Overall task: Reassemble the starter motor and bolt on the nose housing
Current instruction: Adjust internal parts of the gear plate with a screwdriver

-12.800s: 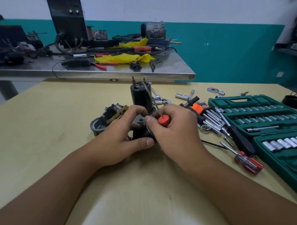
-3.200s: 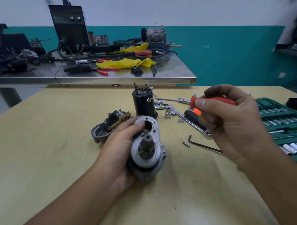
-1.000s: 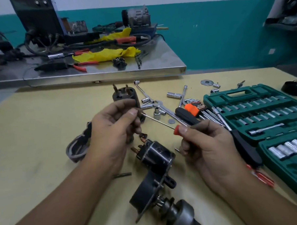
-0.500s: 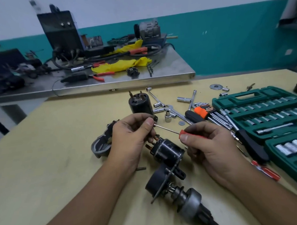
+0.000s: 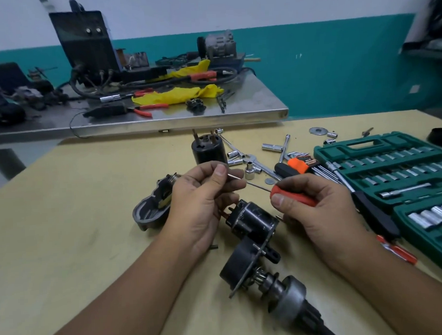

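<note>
**A repair workshop**

Beyond the grip, a steel bench [image 5: 238, 113] carries a black machine with knobs and cables [image 5: 85, 46], red-handled pliers [image 5: 144, 110] and yellow rags [image 5: 176, 95]. Right of the grip, an open green socket set [image 5: 392, 165] lies on the tan worktop [image 5: 65, 224], with loose sockets and wrenches [image 5: 250, 163] between. The wall is painted teal below white.

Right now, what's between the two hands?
In the head view, the thin metal shaft of the red-handled screwdriver spans the gap: right hand grips the handle, left hand pinches the tip. The black starter body lies just below.
</note>
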